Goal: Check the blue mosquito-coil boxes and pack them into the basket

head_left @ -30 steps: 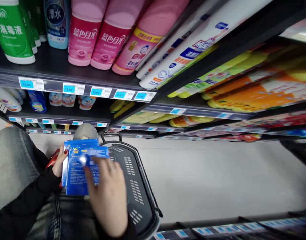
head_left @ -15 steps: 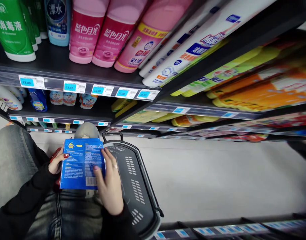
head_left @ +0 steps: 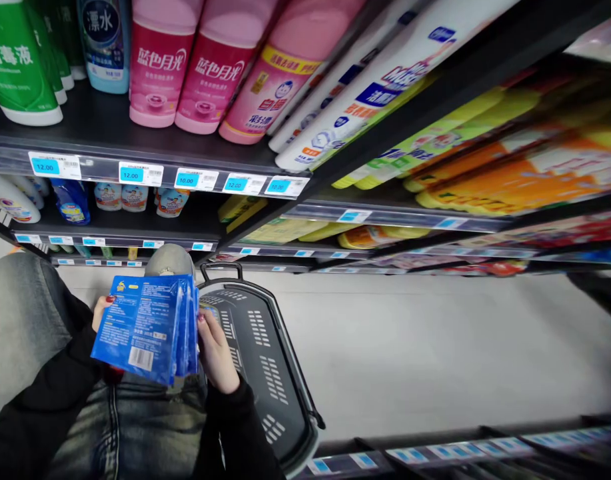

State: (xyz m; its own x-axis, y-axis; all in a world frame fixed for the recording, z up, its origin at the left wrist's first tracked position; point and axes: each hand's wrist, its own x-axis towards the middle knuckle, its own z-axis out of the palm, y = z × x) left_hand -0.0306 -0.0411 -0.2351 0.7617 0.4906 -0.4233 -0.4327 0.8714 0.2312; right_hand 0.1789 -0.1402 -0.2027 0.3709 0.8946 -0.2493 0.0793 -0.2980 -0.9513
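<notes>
Between two hands (head_left: 216, 350), at least three blue packets (head_left: 138, 323) overlap.

Flat blue plastic packets (head_left: 135, 323) above denim-clad lap (head_left: 152, 430), left of dark slotted plastic basket (head_left: 242, 343) on pale floor (head_left: 410, 347). Ahead, on black shelf (head_left: 98, 120): pink plastic bottles (head_left: 155, 80) between green bottle (head_left: 20, 73) left, white bottles (head_left: 335, 127) right.

The left arm (head_left: 45, 397) slants in from the lower left, black-sleeved to the wrist, and the left hand (head_left: 101, 312) is closed in a grip, its red-nailed thumb on top and its other fingers mostly hidden; the right arm (head_left: 240, 427) angles up from below, the right hand (head_left: 218, 353) pinching with bent digits, nails red too
</notes>
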